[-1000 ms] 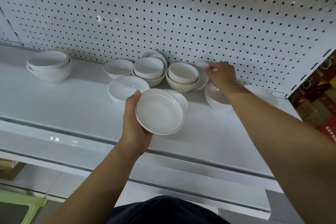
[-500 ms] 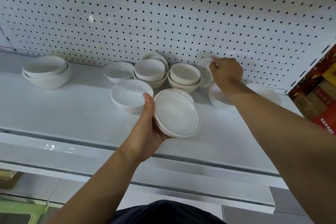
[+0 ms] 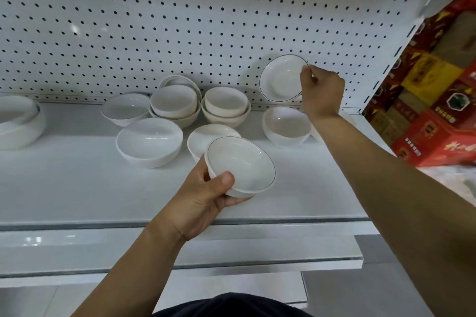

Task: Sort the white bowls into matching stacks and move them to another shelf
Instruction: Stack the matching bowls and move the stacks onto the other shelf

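Observation:
My left hand (image 3: 206, 195) grips a white bowl with a thin dark rim line (image 3: 242, 165), tilted above the shelf's front half. My right hand (image 3: 322, 90) pinches the rim of a second dark-rimmed shallow bowl (image 3: 280, 78), lifted on edge in front of the pegboard. On the white shelf (image 3: 77, 183) stand more white bowls: a plain large one (image 3: 149, 141), a rimmed one (image 3: 125, 109), two nested pairs (image 3: 175, 107) (image 3: 226, 107), a plain one (image 3: 286, 125) under my right wrist, and another (image 3: 203, 136) partly hidden behind the held bowl.
A stack of larger white bowls (image 3: 18, 121) sits at the shelf's far left. The white pegboard (image 3: 154, 20) backs the shelf. Red and yellow boxes (image 3: 438, 100) stand past the shelf's right end. A lower shelf edge (image 3: 180, 252) runs below.
My right hand has lifted the dark-rimmed shallow bowl up off the shelf, away from the nested pair. My left hand has tilted its bowl more level and shifted right.

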